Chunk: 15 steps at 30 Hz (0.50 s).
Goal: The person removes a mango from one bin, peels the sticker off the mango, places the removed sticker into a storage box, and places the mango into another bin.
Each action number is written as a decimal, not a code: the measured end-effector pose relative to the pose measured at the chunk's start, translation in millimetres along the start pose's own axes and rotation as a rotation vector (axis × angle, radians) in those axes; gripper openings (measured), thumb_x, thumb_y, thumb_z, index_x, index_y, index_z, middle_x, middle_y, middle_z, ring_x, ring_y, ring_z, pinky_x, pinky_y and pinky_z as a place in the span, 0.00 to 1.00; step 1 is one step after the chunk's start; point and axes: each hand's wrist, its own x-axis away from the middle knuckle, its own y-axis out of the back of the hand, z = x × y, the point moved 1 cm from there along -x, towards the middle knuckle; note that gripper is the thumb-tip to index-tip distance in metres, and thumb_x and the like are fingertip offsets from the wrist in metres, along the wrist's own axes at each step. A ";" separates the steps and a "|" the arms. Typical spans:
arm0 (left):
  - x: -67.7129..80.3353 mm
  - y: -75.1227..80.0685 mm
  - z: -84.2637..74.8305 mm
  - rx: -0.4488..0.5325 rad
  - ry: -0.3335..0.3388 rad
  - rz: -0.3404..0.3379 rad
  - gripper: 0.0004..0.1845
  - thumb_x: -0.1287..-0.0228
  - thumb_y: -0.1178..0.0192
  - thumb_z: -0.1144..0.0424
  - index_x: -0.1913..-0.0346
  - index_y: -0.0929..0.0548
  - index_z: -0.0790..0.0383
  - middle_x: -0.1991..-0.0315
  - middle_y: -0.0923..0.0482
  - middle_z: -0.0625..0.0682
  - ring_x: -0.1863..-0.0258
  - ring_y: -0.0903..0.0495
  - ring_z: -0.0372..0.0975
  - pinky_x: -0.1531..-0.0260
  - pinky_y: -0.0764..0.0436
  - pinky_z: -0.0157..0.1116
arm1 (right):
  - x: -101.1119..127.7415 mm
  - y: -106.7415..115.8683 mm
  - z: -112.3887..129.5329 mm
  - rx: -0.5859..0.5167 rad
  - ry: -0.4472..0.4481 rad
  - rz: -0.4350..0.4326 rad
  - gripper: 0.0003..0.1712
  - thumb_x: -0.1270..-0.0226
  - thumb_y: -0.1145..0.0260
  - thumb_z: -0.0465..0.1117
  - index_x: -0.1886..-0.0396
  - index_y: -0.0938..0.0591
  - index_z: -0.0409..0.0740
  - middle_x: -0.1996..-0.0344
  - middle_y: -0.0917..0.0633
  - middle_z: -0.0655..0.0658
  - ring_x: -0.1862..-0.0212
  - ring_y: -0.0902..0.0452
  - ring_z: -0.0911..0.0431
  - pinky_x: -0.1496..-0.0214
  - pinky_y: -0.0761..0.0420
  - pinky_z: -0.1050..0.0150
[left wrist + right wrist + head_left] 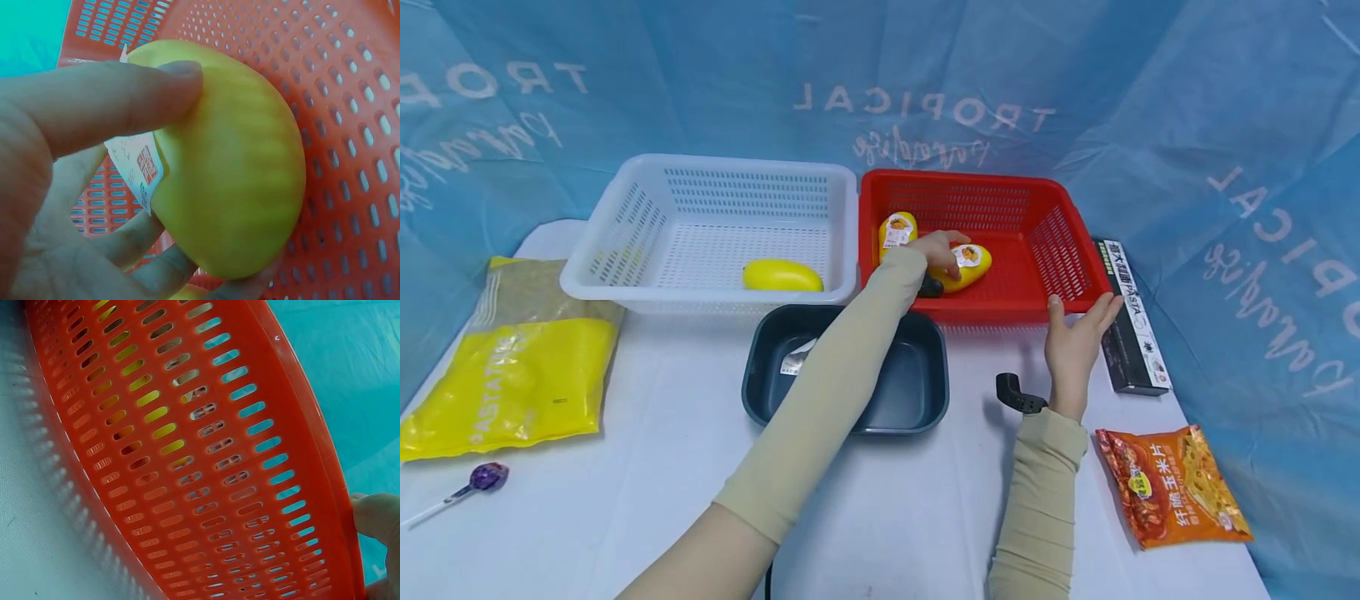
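Note:
My left hand [938, 252] reaches into the red basket [992, 317] and grips a yellow mango [974, 273] with a white fruit label. In the left wrist view the thumb lies over the mango [244, 169] and fingers curl beneath it, with the perforated red wall beyond. A second labelled mango [898, 227] sits at the basket's left end, partly hidden by my left arm. My right hand [1072, 346] touches the basket's front right corner, fingers spread. In the right wrist view its thumb [378, 515] meets the rim.
Left of the red basket stands a white basket [700, 293] holding a yellow mango [782, 275]. A dark tray [910, 383] lies under my left forearm. Around the sides are a pasta box [1131, 325], an orange snack bag [1176, 487], a yellow bag [535, 375] and a lollipop [488, 477].

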 end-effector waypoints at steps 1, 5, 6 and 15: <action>-1.3 -0.2 0.8 0.006 0.001 -0.001 0.41 0.41 0.35 0.65 0.26 0.40 0.42 0.30 0.39 0.51 0.37 0.37 0.42 0.36 0.29 0.38 | -0.1 0.0 -0.1 0.002 0.002 -0.002 0.51 0.28 0.48 0.58 0.22 0.69 0.52 0.23 0.74 0.54 0.20 0.69 0.51 0.24 0.45 0.52; -0.9 -0.4 1.2 0.018 -0.005 -0.013 0.40 0.41 0.35 0.65 0.27 0.38 0.42 0.31 0.38 0.51 0.37 0.36 0.43 0.37 0.30 0.38 | -0.4 -0.5 -0.7 0.004 0.009 -0.007 0.51 0.29 0.47 0.58 0.22 0.68 0.52 0.23 0.74 0.55 0.20 0.69 0.51 0.24 0.45 0.52; -0.2 -0.6 0.9 0.017 -0.007 -0.017 0.39 0.42 0.34 0.65 0.28 0.37 0.43 0.31 0.37 0.51 0.38 0.36 0.43 0.37 0.29 0.38 | -0.4 -0.7 -0.9 0.004 0.014 -0.010 0.51 0.29 0.47 0.58 0.22 0.68 0.52 0.23 0.74 0.55 0.20 0.69 0.51 0.24 0.45 0.52; 13.1 3.4 -7.7 0.034 -0.093 -0.013 0.33 0.40 0.36 0.63 0.31 0.32 0.49 0.33 0.35 0.53 0.41 0.33 0.42 0.41 0.26 0.35 | 1.5 -0.2 -1.0 -0.025 0.018 -0.010 0.51 0.29 0.47 0.58 0.22 0.68 0.51 0.22 0.73 0.53 0.20 0.69 0.51 0.23 0.48 0.51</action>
